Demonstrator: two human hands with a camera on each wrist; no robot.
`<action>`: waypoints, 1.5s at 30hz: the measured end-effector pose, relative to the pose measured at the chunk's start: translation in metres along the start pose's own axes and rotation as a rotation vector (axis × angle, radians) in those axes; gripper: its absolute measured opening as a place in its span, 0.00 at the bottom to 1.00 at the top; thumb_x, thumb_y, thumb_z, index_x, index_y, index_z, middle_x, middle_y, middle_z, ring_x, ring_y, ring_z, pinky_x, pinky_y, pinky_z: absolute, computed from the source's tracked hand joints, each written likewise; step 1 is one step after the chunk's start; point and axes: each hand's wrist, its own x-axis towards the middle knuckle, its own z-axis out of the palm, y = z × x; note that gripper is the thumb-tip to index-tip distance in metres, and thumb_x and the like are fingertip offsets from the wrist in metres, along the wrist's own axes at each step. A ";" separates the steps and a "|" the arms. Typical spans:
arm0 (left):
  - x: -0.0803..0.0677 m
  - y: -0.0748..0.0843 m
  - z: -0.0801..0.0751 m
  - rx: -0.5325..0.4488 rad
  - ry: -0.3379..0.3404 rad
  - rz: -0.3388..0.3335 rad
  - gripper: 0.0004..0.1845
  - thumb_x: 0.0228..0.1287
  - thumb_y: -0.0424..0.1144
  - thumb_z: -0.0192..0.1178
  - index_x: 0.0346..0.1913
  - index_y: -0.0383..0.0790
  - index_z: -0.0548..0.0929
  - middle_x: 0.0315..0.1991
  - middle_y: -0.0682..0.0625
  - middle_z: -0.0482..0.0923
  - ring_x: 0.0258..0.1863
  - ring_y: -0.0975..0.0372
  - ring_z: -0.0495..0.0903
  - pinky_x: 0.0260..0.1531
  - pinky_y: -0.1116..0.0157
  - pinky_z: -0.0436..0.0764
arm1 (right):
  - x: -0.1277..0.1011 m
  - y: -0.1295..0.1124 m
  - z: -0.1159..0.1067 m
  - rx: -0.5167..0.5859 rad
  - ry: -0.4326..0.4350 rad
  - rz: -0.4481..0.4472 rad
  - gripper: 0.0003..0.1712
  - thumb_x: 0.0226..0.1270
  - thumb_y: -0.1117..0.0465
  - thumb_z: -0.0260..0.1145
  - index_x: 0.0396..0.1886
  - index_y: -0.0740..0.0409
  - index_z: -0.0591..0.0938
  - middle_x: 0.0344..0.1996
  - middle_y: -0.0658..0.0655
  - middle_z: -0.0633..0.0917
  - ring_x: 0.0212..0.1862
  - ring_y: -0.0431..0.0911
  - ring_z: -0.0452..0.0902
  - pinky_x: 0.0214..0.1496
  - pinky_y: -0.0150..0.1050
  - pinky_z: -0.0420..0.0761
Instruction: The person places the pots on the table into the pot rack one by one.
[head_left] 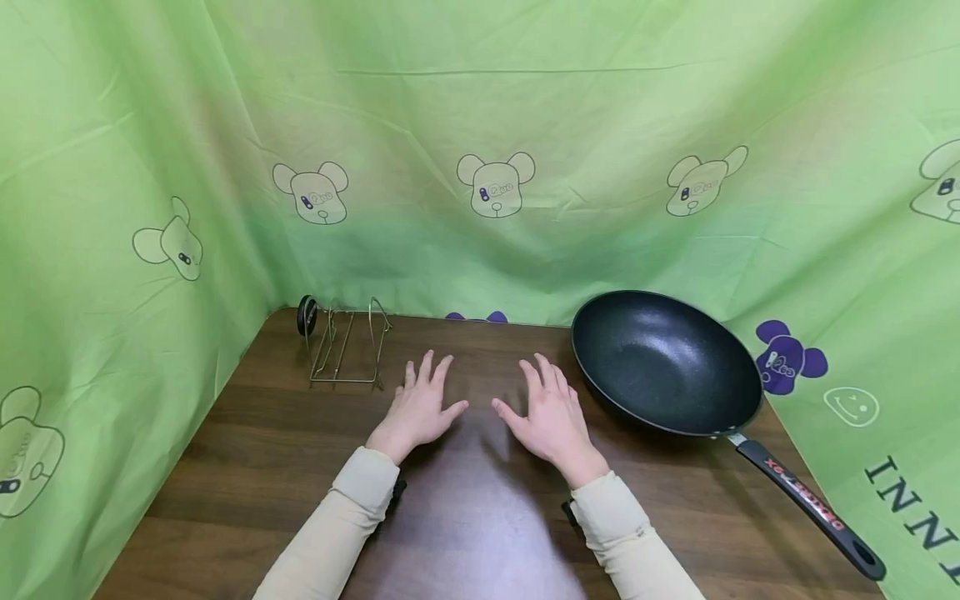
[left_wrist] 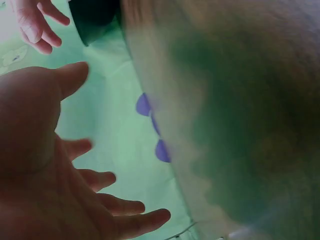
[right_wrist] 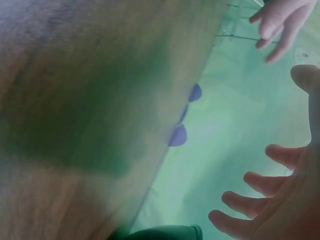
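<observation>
Wok (head_left: pixel 663 360) handle points near-right, beside flat right hand (head_left: pixel 551 417)

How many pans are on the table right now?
1. The black wok-style pan sits at the table's far right, beside the right hand, handle pointing toward the near right corner. Nothing in view seems to hide another.
</observation>
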 end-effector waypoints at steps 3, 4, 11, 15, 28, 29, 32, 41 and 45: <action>-0.001 0.002 -0.003 0.019 -0.017 0.008 0.42 0.69 0.58 0.62 0.79 0.47 0.59 0.80 0.37 0.48 0.75 0.30 0.49 0.63 0.30 0.64 | -0.001 -0.001 -0.004 0.008 0.011 -0.003 0.49 0.64 0.30 0.63 0.72 0.60 0.68 0.73 0.66 0.64 0.72 0.64 0.61 0.64 0.66 0.70; -0.002 0.004 -0.005 0.021 -0.026 0.009 0.41 0.69 0.58 0.61 0.78 0.46 0.60 0.80 0.37 0.48 0.75 0.30 0.49 0.63 0.30 0.64 | -0.002 -0.001 -0.005 0.011 0.012 -0.001 0.49 0.64 0.30 0.63 0.72 0.60 0.68 0.73 0.66 0.64 0.72 0.64 0.61 0.64 0.65 0.70; -0.007 0.013 -0.011 0.010 -0.053 0.022 0.40 0.70 0.58 0.60 0.78 0.45 0.60 0.79 0.37 0.49 0.75 0.31 0.49 0.64 0.30 0.63 | -0.007 0.002 -0.010 0.025 0.032 0.006 0.49 0.64 0.31 0.64 0.72 0.61 0.68 0.73 0.66 0.64 0.72 0.63 0.60 0.64 0.66 0.69; -0.008 0.017 -0.012 0.003 -0.055 0.025 0.41 0.70 0.58 0.60 0.79 0.47 0.59 0.80 0.38 0.49 0.75 0.32 0.49 0.65 0.31 0.62 | -0.011 0.004 -0.013 0.032 0.061 -0.004 0.49 0.63 0.32 0.65 0.71 0.62 0.69 0.73 0.67 0.64 0.72 0.63 0.60 0.66 0.65 0.67; -0.014 0.025 -0.007 -0.040 -0.042 0.060 0.40 0.70 0.57 0.61 0.78 0.46 0.59 0.79 0.37 0.51 0.74 0.32 0.53 0.64 0.32 0.65 | -0.021 0.013 -0.025 -0.004 0.127 0.015 0.48 0.62 0.34 0.67 0.69 0.63 0.70 0.71 0.69 0.66 0.71 0.67 0.61 0.69 0.66 0.63; -0.014 0.025 -0.007 -0.040 -0.040 0.062 0.40 0.70 0.57 0.61 0.78 0.46 0.59 0.79 0.37 0.51 0.74 0.33 0.53 0.64 0.32 0.65 | -0.022 0.014 -0.026 -0.006 0.134 0.018 0.48 0.62 0.34 0.68 0.69 0.63 0.70 0.71 0.69 0.66 0.70 0.67 0.61 0.69 0.66 0.63; -0.014 0.025 -0.007 -0.037 -0.031 0.061 0.40 0.70 0.58 0.60 0.78 0.46 0.59 0.79 0.38 0.52 0.74 0.33 0.54 0.64 0.33 0.66 | -0.025 0.018 -0.028 -0.011 0.158 0.017 0.47 0.61 0.35 0.68 0.68 0.64 0.71 0.71 0.69 0.66 0.70 0.67 0.61 0.68 0.66 0.63; -0.014 0.031 -0.007 -0.050 -0.044 0.072 0.40 0.71 0.59 0.58 0.79 0.49 0.58 0.79 0.38 0.51 0.75 0.35 0.53 0.64 0.33 0.66 | -0.037 0.029 -0.038 0.008 0.222 0.057 0.45 0.60 0.37 0.70 0.66 0.63 0.71 0.69 0.69 0.67 0.68 0.66 0.61 0.64 0.68 0.62; -0.015 0.035 -0.007 -0.058 -0.061 0.079 0.41 0.71 0.59 0.59 0.79 0.48 0.57 0.79 0.38 0.52 0.76 0.38 0.54 0.65 0.34 0.66 | -0.041 0.034 -0.043 0.005 0.221 0.073 0.44 0.61 0.38 0.70 0.66 0.64 0.71 0.70 0.70 0.66 0.69 0.67 0.60 0.64 0.68 0.61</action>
